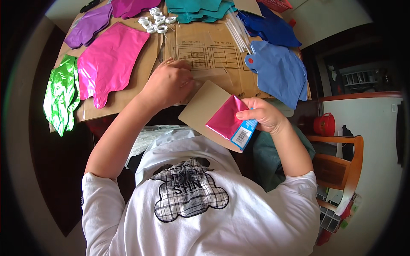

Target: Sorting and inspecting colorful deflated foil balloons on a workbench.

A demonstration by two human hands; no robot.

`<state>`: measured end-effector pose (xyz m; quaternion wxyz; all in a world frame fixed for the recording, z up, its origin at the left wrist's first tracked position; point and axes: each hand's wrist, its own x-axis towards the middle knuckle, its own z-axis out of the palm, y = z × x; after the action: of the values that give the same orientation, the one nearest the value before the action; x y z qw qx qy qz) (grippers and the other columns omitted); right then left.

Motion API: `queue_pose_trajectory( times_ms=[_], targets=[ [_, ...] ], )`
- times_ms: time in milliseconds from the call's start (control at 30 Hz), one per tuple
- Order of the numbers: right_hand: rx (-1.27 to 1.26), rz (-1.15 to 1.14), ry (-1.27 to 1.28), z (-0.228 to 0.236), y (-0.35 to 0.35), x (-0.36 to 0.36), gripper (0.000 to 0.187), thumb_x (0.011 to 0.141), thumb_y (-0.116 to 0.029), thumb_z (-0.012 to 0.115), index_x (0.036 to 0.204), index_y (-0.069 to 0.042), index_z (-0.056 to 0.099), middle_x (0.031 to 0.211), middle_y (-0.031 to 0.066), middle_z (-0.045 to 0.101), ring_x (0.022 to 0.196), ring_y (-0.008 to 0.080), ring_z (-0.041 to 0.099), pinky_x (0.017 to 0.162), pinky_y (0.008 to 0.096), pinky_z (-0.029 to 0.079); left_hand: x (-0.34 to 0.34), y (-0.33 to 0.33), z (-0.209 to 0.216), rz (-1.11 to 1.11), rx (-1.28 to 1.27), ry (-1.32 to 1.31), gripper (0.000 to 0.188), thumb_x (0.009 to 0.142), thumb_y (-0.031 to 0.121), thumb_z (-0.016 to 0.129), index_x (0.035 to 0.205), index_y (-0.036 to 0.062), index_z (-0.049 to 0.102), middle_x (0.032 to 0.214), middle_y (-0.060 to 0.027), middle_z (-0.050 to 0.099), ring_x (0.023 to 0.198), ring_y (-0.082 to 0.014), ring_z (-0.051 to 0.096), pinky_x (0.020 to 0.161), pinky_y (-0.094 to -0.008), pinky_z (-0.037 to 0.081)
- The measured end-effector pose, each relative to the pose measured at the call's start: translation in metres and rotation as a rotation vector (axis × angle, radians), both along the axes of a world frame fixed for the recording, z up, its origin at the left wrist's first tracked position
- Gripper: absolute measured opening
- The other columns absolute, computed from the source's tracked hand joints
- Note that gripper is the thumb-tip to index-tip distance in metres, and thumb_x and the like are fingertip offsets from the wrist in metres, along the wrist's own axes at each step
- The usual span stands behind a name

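My right hand (265, 114) grips a folded pink foil piece (226, 116) with a blue label strip (244, 133) that carries a barcode. Its thumb presses on top. Under the foil lies a plain tan card (204, 102), tilted, held in the same hand. My left hand (169, 82) is over the cardboard-covered table's near edge, beside the card's upper left corner. Its fingers are curled inward, and whatever they may hold is hidden. Left of it lies a flat, uninflated pink foil balloon (112, 59).
Cardboard (188, 36) covers the table. Around it lie flat foil balloons: green (62, 91), purple (89, 26), teal (198, 9), dark blue (271, 27) and light blue (279, 70). Several white ribbon rolls (159, 20) and white sticks (237, 32) sit at the back. A wooden chair (337, 166) stands right.
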<state>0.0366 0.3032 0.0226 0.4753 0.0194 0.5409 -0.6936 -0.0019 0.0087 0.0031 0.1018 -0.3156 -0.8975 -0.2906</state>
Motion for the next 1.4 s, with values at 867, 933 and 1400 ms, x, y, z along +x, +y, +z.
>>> queue_pose_trajectory(
  times_ms=[867, 933, 1400],
  targets=[
    [0.106, -0.528, 0.418, -0.050, -0.055, 0.041, 0.015, 0.090, -0.009, 0.063, 0.102, 0.000, 0.062, 0.089, 0.0014, 0.065, 0.078, 0.0057, 0.058, 0.072, 0.0232, 0.048, 0.014, -0.007, 0.002, -0.107, -0.123, 0.111, 0.017, 0.071, 0.008, 0.067, 0.088, 0.0087, 0.067, 0.096, -0.0053, 0.067, 0.102, -0.0235, 0.064, 0.108, -0.0507, 0.038],
    [0.162, -0.531, 0.495, -0.054, -0.058, 0.042, 0.014, 0.090, -0.009, 0.063, 0.100, 0.000, 0.062, 0.086, 0.0008, 0.064, 0.076, 0.0048, 0.055, 0.069, 0.0237, 0.047, 0.015, -0.008, 0.001, -0.110, -0.168, 0.172, 0.016, 0.071, 0.008, 0.068, 0.087, 0.0075, 0.067, 0.096, -0.0060, 0.067, 0.100, -0.0233, 0.064, 0.107, -0.0505, 0.039],
    [0.110, -0.765, 0.545, -0.048, -0.092, 0.064, 0.056, 0.088, 0.000, 0.062, 0.133, 0.008, 0.031, 0.113, 0.0192, 0.059, 0.101, 0.0178, 0.061, 0.086, 0.0280, 0.051, 0.039, -0.014, 0.000, -0.213, -0.105, 0.223, 0.024, 0.073, 0.008, 0.070, 0.095, -0.0003, 0.063, 0.097, -0.0111, 0.063, 0.095, -0.0286, 0.064, 0.091, -0.0440, 0.051]
  ],
)
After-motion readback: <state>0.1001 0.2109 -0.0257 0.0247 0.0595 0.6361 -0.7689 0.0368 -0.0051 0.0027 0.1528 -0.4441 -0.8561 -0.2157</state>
